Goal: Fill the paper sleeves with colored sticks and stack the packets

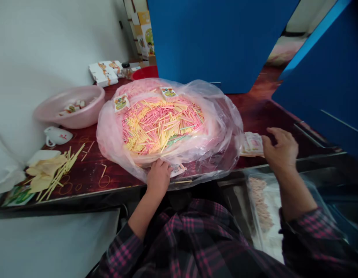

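Note:
A large clear plastic bag [222,116] lies open on the table, full of thin pink, yellow and green sticks [164,125]. Two small printed packs, one pack [121,103] at the left and another pack [168,94] at the back, rest on the heap. At the bag's near edge my left hand [159,177] is closed, its fingers against a small printed packet [178,170], partly hidden. To the right, my right hand [280,150] has thumb and fingers apart, beside a stack of flat printed packets [252,143]. Nothing shows between its fingers.
At the left stand a pink basin [70,106] with small packs in it and a white mug [58,136]. Loose sticks [64,170] and rubber bands [104,181] lie at front left. Blue panels [207,42] rise behind. Below right is a plastic-lined container [262,208].

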`<state>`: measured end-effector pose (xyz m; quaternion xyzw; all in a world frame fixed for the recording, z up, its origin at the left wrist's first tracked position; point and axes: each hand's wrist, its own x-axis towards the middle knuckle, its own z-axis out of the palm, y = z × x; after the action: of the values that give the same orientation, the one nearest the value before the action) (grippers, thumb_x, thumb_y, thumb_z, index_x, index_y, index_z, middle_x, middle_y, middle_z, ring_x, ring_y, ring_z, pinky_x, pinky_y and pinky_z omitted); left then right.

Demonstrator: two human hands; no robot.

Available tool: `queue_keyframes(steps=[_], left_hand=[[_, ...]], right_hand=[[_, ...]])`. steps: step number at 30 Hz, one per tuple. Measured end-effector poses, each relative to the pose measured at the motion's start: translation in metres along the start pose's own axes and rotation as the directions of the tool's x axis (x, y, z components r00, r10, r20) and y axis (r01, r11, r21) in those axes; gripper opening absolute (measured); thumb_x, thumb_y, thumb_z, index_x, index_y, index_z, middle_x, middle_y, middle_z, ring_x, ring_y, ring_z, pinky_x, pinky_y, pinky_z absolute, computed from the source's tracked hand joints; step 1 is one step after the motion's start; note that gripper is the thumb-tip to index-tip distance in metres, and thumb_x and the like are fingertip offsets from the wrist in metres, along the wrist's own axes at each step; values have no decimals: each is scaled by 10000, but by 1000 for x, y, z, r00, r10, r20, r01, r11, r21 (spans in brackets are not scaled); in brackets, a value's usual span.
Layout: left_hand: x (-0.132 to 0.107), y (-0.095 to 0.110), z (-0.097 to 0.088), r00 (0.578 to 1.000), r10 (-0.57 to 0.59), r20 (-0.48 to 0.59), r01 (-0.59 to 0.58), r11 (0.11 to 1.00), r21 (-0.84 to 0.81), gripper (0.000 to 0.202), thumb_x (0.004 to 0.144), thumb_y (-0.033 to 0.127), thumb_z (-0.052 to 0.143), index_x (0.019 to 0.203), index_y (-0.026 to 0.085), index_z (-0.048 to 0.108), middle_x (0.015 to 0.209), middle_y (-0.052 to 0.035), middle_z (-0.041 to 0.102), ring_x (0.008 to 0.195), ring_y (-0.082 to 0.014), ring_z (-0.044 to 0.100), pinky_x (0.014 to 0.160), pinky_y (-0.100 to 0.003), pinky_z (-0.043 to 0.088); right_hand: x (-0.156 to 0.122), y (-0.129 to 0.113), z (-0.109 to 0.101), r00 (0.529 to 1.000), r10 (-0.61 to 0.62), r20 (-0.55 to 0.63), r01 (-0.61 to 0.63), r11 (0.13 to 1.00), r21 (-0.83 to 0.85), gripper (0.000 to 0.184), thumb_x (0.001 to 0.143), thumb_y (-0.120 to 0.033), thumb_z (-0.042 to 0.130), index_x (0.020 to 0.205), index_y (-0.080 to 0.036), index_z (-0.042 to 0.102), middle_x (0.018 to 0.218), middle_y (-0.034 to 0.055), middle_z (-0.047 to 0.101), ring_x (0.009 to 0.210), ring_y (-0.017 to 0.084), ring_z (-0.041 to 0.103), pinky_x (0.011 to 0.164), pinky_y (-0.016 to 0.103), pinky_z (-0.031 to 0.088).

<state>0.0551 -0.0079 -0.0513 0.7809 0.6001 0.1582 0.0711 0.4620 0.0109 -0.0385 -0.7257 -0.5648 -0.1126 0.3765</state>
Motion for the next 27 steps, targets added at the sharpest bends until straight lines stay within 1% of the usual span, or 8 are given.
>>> queue_keyframes(steps=[5, 9, 12, 16, 18, 20, 24, 27], left_hand=[[4, 1, 7, 999, -30, -22, 31, 999, 15, 200, 946, 164, 547, 867, 213, 725, 1014, -95, 713, 977, -271, 621, 870, -392, 505], [-2, -1, 6, 995, 30, -92, -25, 998, 52, 218, 959, 167, 548, 825, 210, 715, 925, -74, 716, 930, -244, 619, 846, -355, 486], [-15, -1, -4, 959, 177, -222, -175, 984, 29, 254, 989, 195, 523, 839, 199, 728, 868, -72, 717, 886, -236, 617, 837, -362, 462], [-30, 7, -20, 889, 243, -389, -258, 966, 13, 270, 1007, 253, 518, 881, 217, 754, 861, -68, 730, 849, -221, 624, 788, -364, 433], [-33, 13, -27, 879, 239, -413, -261, 965, 3, 269, 1009, 261, 517, 903, 227, 761, 856, -65, 731, 855, -215, 634, 802, -365, 444], [-31, 19, -32, 872, 228, -433, -269, 963, -35, 257, 1004, 266, 524, 904, 230, 758, 924, -72, 738, 944, -224, 651, 883, -382, 469], [-22, 24, -41, 891, 42, -452, -220, 912, -347, 242, 934, 362, 635, 1118, 225, 710, 1333, -121, 650, 1265, -290, 570, 1090, -471, 440], [-15, 24, -48, 966, -174, -191, -29, 664, -748, 518, 842, 376, 714, 1323, 225, 595, 1234, -105, 686, 1040, -244, 667, 923, -399, 546]], right_hand=[[-27, -66, -24, 983, -140, -118, 169, 940, 297, 244, 941, -268, 578, 1073, -175, 762, 1046, 147, 779, 994, 259, 731, 921, 413, 553], [-60, -129, -23, 974, -204, 94, 117, 817, 564, 204, 965, -303, 590, 1041, -230, 765, 973, 63, 798, 894, 206, 749, 860, 356, 574], [-74, -160, -12, 872, -369, 323, 51, 723, 689, 239, 977, -342, 576, 1052, -218, 767, 968, 67, 799, 874, 209, 746, 806, 329, 566], [-76, -185, 2, 714, -430, 553, -82, 732, 676, 367, 978, -490, 553, 953, -194, 769, 848, 48, 761, 754, 188, 681, 682, 290, 492], [-76, -195, 6, 683, -417, 600, -137, 734, 666, 425, 939, -548, 587, 782, -178, 727, 705, 18, 683, 651, 152, 593, 601, 261, 424], [-75, -203, 9, 697, -383, 607, -206, 703, 681, 454, 899, -555, 627, 652, -175, 651, 595, -13, 573, 586, 123, 494, 554, 248, 364], [-73, -210, 8, 722, -335, 605, -376, 545, 750, 352, 867, -501, 667, 708, -188, 678, 625, -25, 570, 608, 122, 482, 605, 257, 398], [-70, -211, 6, 695, -337, 635, -462, 469, 753, 299, 835, -491, 709, 784, -197, 732, 667, -15, 616, 636, 133, 521, 642, 271, 439]])
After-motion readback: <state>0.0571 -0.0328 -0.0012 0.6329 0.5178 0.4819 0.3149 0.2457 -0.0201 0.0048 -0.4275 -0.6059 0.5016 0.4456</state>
